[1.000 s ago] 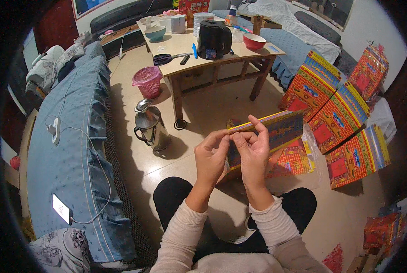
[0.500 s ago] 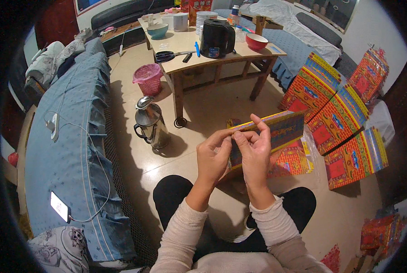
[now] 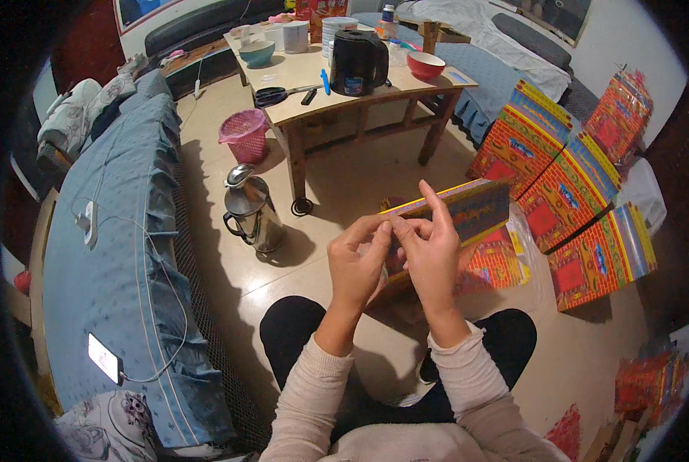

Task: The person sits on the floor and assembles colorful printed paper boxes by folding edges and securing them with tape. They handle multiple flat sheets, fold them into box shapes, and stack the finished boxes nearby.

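My left hand (image 3: 357, 258) and my right hand (image 3: 430, 266) meet over my lap, thumbs and fingertips pinched together. Whatever lies between the fingertips is too small or hidden to make out. The right index finger points upward. Right behind the hands is a printed cardboard piece (image 3: 479, 206), dark blue with yellow edges, slanting up to the right; fingers cover its left end. Brown cardboard shows beneath it, mostly hidden by the hands. Beyond it on the floor lies a red and yellow brick-patterned printed sheet (image 3: 489, 266), beside clear plastic.
Several brick-patterned cardboard boxes (image 3: 598, 258) stand at the right. A steel thermos jug (image 3: 253, 219) and pink basket (image 3: 244, 136) stand ahead on the floor. The table holds a black kettle (image 3: 357, 65), scissors (image 3: 271, 96) and bowls. A blue-covered sofa (image 3: 121, 308) with a phone (image 3: 104, 358) runs along the left.
My right index finger has stretched further upward. The pinched fingertips stay together in nearly the same place, and the view has shifted slightly.
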